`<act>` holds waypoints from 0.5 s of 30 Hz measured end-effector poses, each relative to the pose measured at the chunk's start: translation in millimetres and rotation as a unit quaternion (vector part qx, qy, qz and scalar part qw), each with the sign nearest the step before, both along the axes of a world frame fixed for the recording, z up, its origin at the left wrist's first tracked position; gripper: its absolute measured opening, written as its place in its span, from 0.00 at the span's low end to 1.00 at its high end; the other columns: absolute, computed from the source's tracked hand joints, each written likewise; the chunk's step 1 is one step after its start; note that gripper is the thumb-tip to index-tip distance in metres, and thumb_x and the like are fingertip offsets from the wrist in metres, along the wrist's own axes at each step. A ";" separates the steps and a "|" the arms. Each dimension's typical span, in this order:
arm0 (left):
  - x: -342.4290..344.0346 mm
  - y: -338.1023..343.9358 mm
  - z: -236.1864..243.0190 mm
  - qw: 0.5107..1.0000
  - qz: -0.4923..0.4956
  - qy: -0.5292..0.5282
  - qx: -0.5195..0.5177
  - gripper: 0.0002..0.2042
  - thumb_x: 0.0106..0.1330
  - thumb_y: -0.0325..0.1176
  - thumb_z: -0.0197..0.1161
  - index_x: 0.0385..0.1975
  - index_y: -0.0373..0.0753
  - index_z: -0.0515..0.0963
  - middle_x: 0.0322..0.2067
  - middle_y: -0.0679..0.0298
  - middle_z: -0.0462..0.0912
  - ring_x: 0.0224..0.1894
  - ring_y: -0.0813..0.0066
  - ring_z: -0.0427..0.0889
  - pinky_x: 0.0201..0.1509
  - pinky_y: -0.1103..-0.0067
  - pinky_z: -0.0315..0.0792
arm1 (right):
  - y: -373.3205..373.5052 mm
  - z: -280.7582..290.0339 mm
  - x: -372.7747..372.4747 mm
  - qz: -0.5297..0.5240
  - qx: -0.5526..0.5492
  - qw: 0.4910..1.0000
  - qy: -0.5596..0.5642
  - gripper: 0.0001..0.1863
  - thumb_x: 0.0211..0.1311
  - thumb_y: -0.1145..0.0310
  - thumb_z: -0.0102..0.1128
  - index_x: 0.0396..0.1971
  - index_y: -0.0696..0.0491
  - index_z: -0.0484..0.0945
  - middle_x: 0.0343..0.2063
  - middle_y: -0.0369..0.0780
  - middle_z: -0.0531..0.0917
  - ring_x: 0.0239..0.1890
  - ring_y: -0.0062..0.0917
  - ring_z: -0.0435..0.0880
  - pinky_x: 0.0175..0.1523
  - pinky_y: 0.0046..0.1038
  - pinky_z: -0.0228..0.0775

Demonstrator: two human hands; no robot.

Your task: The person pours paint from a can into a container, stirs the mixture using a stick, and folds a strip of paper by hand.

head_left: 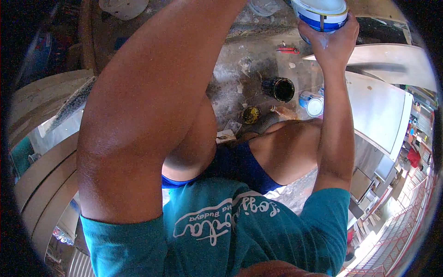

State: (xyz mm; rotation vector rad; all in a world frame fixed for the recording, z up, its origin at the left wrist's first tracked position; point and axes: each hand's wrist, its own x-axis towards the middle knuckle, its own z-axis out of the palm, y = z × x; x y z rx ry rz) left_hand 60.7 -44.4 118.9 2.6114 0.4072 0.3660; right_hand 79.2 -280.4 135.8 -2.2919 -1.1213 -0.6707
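Observation:
At the top right my right hand [333, 42] is wrapped round a blue and white paint can [323, 22]. The can's open top shows pale contents, and a whitish smear marks the back of my hand near the thumb. My left arm [152, 92] reaches up across the view and passes out at the top edge, so the left hand and anything in it are hidden. Below and left of the held can, a small red object [288, 50] lies on the stained ground.
Between my legs stand a dark cylindrical container [278, 89], a yellow-stained tin [250, 115], a brownish bottle [284, 111] and a blue-white can [312, 104]. White panels [376, 108] are at the right. Curved boards [46, 184] stand at the left. A clear container [264, 6] sits at the top.

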 end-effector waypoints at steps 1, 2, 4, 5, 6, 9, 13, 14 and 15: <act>0.8 -0.4 -0.4 1.000 -0.001 0.000 0.000 0.13 0.65 0.34 0.60 0.42 0.36 0.87 0.41 0.45 0.88 0.48 0.46 0.88 0.50 0.56 0.81 | 0.9 -1.6 0.1 0.001 0.014 1.000 -0.014 0.54 0.27 0.72 0.84 0.63 0.56 0.65 0.53 0.49 0.74 0.58 0.48 0.74 0.64 0.44 0.65; 1.7 -0.9 -0.7 1.000 0.003 -0.001 -0.003 0.13 0.65 0.34 0.60 0.42 0.36 0.87 0.41 0.45 0.88 0.47 0.46 0.88 0.50 0.57 0.81 | 1.4 -2.6 0.0 0.001 0.028 0.999 -0.028 0.53 0.28 0.71 0.84 0.63 0.56 0.66 0.52 0.49 0.75 0.58 0.48 0.74 0.64 0.44 0.65; 1.3 -0.4 -1.4 1.000 0.009 -0.001 -0.006 0.13 0.65 0.33 0.60 0.42 0.36 0.87 0.40 0.45 0.88 0.47 0.46 0.88 0.50 0.57 0.81 | 2.6 1.4 -1.8 0.002 0.021 1.000 -0.019 0.53 0.27 0.71 0.84 0.63 0.56 0.66 0.52 0.49 0.75 0.58 0.48 0.74 0.64 0.44 0.65; 1.0 0.0 -1.9 1.000 0.004 -0.001 -0.004 0.13 0.65 0.33 0.60 0.41 0.36 0.87 0.40 0.45 0.88 0.47 0.46 0.88 0.50 0.57 0.81 | 3.0 2.8 -2.3 0.003 0.014 1.000 -0.010 0.54 0.27 0.71 0.84 0.63 0.57 0.65 0.53 0.49 0.74 0.58 0.48 0.74 0.65 0.44 0.65; 0.3 -0.5 -1.3 1.000 -0.002 -0.002 -0.003 0.12 0.65 0.33 0.59 0.41 0.36 0.87 0.40 0.45 0.88 0.46 0.46 0.88 0.49 0.57 0.81 | 2.3 2.5 -2.2 0.002 0.014 1.000 -0.010 0.54 0.27 0.71 0.84 0.63 0.57 0.65 0.53 0.49 0.74 0.58 0.48 0.74 0.65 0.44 0.65; -1.6 -2.6 -0.9 1.000 0.013 -0.008 -0.023 0.12 0.64 0.32 0.59 0.39 0.36 0.87 0.39 0.45 0.88 0.45 0.45 0.88 0.48 0.56 0.81 | -2.6 -1.0 3.7 -0.013 0.006 1.000 -0.001 0.54 0.28 0.71 0.83 0.64 0.57 0.65 0.53 0.50 0.75 0.58 0.48 0.74 0.65 0.44 0.65; -0.6 0.0 -3.1 1.000 0.006 -0.015 -0.002 0.11 0.63 0.31 0.59 0.38 0.36 0.88 0.37 0.45 0.88 0.43 0.45 0.89 0.47 0.56 0.81 | 0.9 -3.3 2.7 -0.028 -0.008 0.999 -0.035 0.54 0.29 0.59 0.85 0.62 0.60 0.67 0.53 0.52 0.76 0.58 0.48 0.76 0.64 0.44 0.67; -0.3 0.6 -4.1 1.000 0.004 -0.018 -0.001 0.11 0.63 0.32 0.59 0.37 0.36 0.88 0.37 0.45 0.88 0.43 0.45 0.89 0.46 0.56 0.81 | 3.6 -1.6 -2.7 -0.015 0.023 0.999 -0.015 0.54 0.28 0.71 0.83 0.63 0.57 0.66 0.53 0.50 0.75 0.58 0.48 0.74 0.65 0.45 0.65; -0.2 0.7 -4.0 1.000 0.001 -0.021 0.000 0.12 0.63 0.32 0.59 0.37 0.36 0.88 0.36 0.45 0.88 0.43 0.45 0.89 0.46 0.57 0.82 | 3.4 0.7 -3.1 -0.015 0.023 0.999 -0.016 0.54 0.28 0.71 0.83 0.63 0.57 0.66 0.53 0.50 0.75 0.58 0.48 0.74 0.65 0.45 0.65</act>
